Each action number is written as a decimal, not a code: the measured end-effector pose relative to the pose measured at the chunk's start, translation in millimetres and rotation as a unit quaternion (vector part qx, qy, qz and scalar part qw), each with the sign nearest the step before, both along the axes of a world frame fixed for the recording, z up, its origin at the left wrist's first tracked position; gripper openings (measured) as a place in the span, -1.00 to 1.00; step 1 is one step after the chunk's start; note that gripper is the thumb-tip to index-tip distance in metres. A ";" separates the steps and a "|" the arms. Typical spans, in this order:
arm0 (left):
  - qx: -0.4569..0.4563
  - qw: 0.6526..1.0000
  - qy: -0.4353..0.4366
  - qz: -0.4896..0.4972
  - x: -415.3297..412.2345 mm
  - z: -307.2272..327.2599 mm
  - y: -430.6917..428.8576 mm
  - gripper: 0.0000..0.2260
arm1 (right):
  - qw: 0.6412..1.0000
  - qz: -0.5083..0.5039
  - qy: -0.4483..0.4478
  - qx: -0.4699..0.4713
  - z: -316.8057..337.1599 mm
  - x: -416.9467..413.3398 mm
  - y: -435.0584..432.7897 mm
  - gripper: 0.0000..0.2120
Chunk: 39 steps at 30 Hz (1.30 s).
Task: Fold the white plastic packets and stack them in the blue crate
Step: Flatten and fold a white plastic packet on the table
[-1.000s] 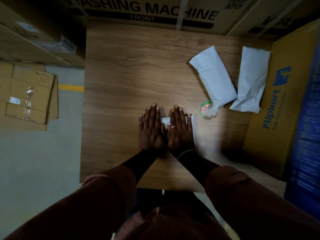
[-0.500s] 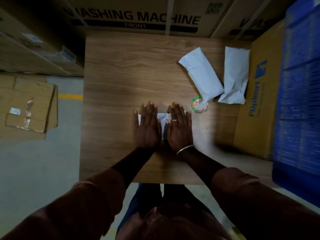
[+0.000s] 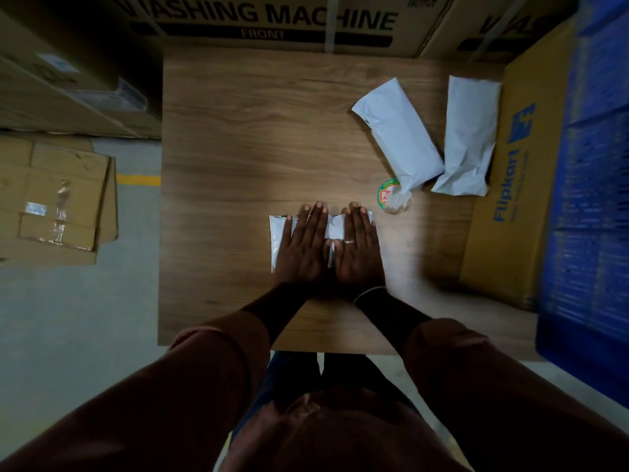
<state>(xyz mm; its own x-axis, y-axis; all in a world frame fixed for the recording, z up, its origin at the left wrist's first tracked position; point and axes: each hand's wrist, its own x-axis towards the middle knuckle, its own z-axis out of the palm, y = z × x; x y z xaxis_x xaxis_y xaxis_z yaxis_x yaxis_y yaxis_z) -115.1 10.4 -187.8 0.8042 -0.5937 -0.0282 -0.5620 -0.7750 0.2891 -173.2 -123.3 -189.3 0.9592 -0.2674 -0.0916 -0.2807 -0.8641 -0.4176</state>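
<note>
A folded white plastic packet (image 3: 279, 233) lies on the wooden table (image 3: 238, 131), mostly covered by my hands. My left hand (image 3: 303, 247) and my right hand (image 3: 359, 248) press flat on it side by side, fingers straight. Two more white packets lie at the table's right: one slanted (image 3: 398, 134), one upright (image 3: 468, 134) beside it. The blue crate (image 3: 592, 199) stands at the far right, blurred.
A round tape roll with a red and green label (image 3: 393, 197) sits just right of my right hand, under the slanted packet's end. A Flipkart cardboard box (image 3: 510, 185) stands between table and crate. Big washing machine cartons (image 3: 258, 18) back the table; flattened cardboard (image 3: 54, 199) lies on the floor left.
My hands have slid apart a little across the packet, uncovering more of its left edge and middle. The camera view has swung and shows more of the blue crate.
</note>
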 end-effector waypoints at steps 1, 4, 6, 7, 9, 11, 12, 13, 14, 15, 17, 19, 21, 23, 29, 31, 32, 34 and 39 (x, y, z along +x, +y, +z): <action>0.000 1.000 0.001 0.003 0.5 -0.2 -0.5 -0.49 | 1.000 0.000 -0.001 -0.002 -1.4 0.7 -0.1 -0.43; 0.002 1.000 0.005 0.002 2.0 -3.6 -0.7 -0.48 | 1.000 -0.003 -0.005 -0.004 -5.6 0.7 0.8 -0.42; 0.002 1.000 0.002 -0.003 1.9 -6.1 0.0 -0.48 | 1.000 0.001 -0.012 -0.010 -9.2 0.4 -1.1 -0.42; 0.002 1.000 -0.001 -0.004 1.9 -7.2 0.2 -0.48 | 1.000 0.003 -0.017 -0.013 -10.4 0.2 -1.3 -0.41; 0.006 1.000 -0.007 -0.002 2.7 -9.5 0.5 -0.48 | 1.000 0.004 -0.027 -0.003 -11.0 0.8 -1.5 -0.43; 0.006 1.000 -0.013 0.001 1.3 -9.1 0.6 -0.48 | 0.999 0.009 -0.032 0.008 -9.7 0.2 -2.2 -0.43; 0.006 1.000 -0.014 0.002 0.5 -8.1 0.0 -0.48 | 0.999 0.011 -0.030 0.010 -8.9 0.2 -3.0 -0.43; 0.005 1.000 -0.011 0.002 1.0 -6.8 -0.4 -0.48 | 1.000 0.013 -0.026 0.009 -7.9 0.4 -3.3 -0.43; 0.003 1.000 -0.003 0.001 1.6 -5.2 -0.2 -0.49 | 1.000 0.012 -0.020 0.006 -6.2 -0.1 -2.6 -0.44; -0.002 1.000 0.007 0.000 1.7 -3.0 0.0 -0.50 | 1.000 0.008 -0.016 0.000 -4.2 -0.9 -1.1 -0.44; -0.017 1.000 0.018 0.009 1.0 3.4 1.4 -0.51 | 1.000 -0.008 -0.011 -0.014 3.8 -0.8 3.7 -0.45; -0.035 0.998 0.024 0.040 2.7 11.3 5.4 -0.52 | 0.999 -0.019 0.000 -0.029 13.5 2.0 7.2 -0.46; -0.037 0.995 0.018 0.087 4.4 16.7 12.1 -0.53 | 0.999 -0.003 0.009 -0.052 21.0 7.8 10.5 -0.48; -0.040 0.994 0.020 0.103 9.7 16.0 18.4 -0.54 | 0.998 0.016 0.013 -0.061 22.8 17.7 13.7 -0.47; -0.066 0.992 0.052 0.097 17.0 0.4 25.1 -0.51 | 0.994 0.037 0.048 -0.091 6.7 24.0 17.3 -0.39; -0.079 0.990 0.056 0.105 16.1 1.6 23.5 -0.51 | 0.994 0.039 0.044 -0.091 4.8 23.4 17.3 -0.39; -0.083 0.989 0.059 0.106 15.7 2.0 23.2 -0.51 | 0.994 0.041 0.041 -0.095 4.2 23.0 17.5 -0.40; -0.094 0.988 0.064 0.103 17.7 0.8 24.4 -0.51 | 0.993 0.043 0.040 -0.102 3.8 23.8 18.4 -0.40; -0.124 0.987 0.047 0.094 18.4 -6.0 28.5 -0.52 | 0.991 0.035 0.058 -0.117 2.6 26.1 21.0 -0.38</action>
<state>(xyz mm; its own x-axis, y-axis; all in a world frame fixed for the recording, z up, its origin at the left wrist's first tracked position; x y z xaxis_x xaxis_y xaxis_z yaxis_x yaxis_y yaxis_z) -96.7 39.0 -193.8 0.9014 -0.4325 0.0198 -0.3772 -0.7621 0.5262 -147.2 -102.3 -186.7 0.9628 -0.2282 -0.1450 -0.2517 -0.9522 -0.1730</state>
